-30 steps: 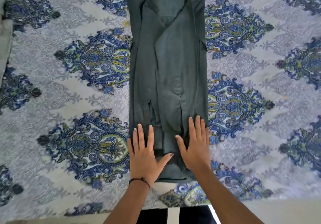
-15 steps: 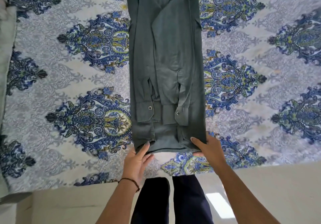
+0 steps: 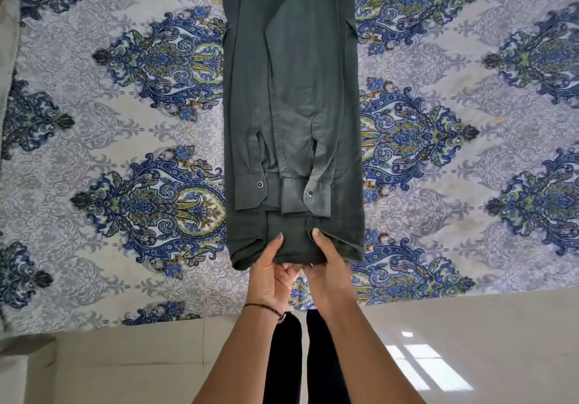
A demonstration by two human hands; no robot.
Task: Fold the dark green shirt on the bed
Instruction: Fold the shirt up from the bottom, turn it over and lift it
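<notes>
The dark green shirt (image 3: pixel 294 96) lies on the bed as a long narrow strip, its sides folded in and both sleeves laid down the middle, cuffs with snap buttons near the bottom. Its top runs out of the frame. My left hand (image 3: pixel 269 275) and my right hand (image 3: pixel 329 269) sit side by side at the middle of the shirt's near hem. Each pinches the hem, thumb on top and fingers underneath. The hem's outer corners rest on the bed.
The bed carries a white sheet (image 3: pixel 125 121) with blue and green ornaments; its near edge runs across the lower frame. Below it lies pale tiled floor (image 3: pixel 470 356) and my dark trouser legs (image 3: pixel 285 366). A grey cushion edge (image 3: pixel 7 43) shows at far left.
My hands lifted off the flat-pressed lower shirt, slid back to the hem and moved together from its corners to the middle, now pinching it. The view has shifted toward the bed's near edge.
</notes>
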